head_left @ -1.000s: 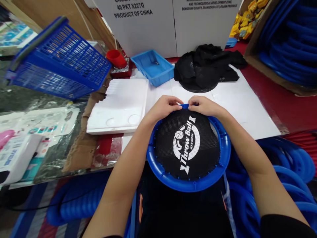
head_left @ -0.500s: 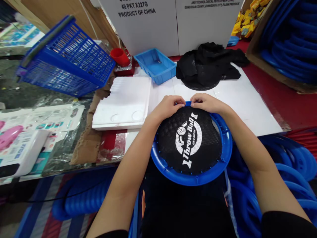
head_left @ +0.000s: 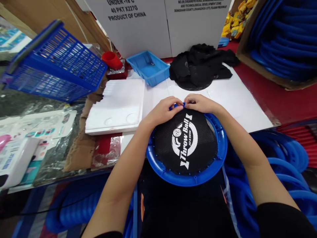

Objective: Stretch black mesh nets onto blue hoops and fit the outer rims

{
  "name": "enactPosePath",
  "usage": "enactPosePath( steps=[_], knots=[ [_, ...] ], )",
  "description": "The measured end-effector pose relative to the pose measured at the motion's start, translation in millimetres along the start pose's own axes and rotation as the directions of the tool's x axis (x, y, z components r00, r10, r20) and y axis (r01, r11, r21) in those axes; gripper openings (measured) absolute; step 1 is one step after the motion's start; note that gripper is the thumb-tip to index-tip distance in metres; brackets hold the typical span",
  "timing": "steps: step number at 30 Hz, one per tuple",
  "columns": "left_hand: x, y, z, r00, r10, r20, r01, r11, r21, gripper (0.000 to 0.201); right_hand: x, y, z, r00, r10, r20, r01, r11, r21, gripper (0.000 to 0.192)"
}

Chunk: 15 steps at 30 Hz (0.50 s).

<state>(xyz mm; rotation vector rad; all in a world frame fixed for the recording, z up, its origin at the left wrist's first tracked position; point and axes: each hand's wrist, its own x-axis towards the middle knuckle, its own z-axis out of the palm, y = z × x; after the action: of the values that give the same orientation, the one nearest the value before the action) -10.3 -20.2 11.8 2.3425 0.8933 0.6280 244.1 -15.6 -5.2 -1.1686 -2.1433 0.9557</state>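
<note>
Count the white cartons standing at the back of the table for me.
2. One white carton stands back left, printed "PRODUCT OF CHINA"; the second carton stands right beside it, behind the black mesh pile. Both run past the top edge, so others may be hidden.

- Bare white board point(head_left: 237, 102) at centre right leaves open room.
- Black mesh pile point(head_left: 200, 66), blue tray point(head_left: 148, 67) and tilted blue basket point(head_left: 54, 62) block the upper frame.

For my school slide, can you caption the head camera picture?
Left hand and right hand pinch black mesh at the blue ring top edge.
</note>
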Motion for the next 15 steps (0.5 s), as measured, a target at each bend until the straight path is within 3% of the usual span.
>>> enactPosePath(
  steps=[4,7,10,13,15],
  knots=[
    [-1,-3,-5.2,0.995,-0.029,0.098,0.018,0.994,0.110,0.026,-9,-1,-10,0.998,0.036,-0.049,-0.033,0.997,0.066,0.026],
    [-2,-7,-7.3,0.995,-0.092,0.034,0.082,0.967,0.240,0.025,-20,-4,-27,0.996,0.031,-0.084,-0.025,0.998,0.064,0.030],
    [-5,-8,-11.9,0.984,-0.166,-0.062,0.177,0.923,0.341,0.023,-32,-7,-45,0.998,0.035,-0.044,-0.036,0.999,-0.025,0.033],
    [-13,-8,-26.8,0.932,-0.356,-0.071,0.362,0.894,0.266,0.014,-42,-6,-57,0.991,0.130,0.032,-0.125,0.983,-0.135,0.040],
    [-20,-8,-41.3,0.856,-0.509,0.094,0.498,0.860,0.114,0.016,-46,-1,-60,0.976,0.211,0.054,-0.197,0.961,-0.194,0.047]
  ],
)
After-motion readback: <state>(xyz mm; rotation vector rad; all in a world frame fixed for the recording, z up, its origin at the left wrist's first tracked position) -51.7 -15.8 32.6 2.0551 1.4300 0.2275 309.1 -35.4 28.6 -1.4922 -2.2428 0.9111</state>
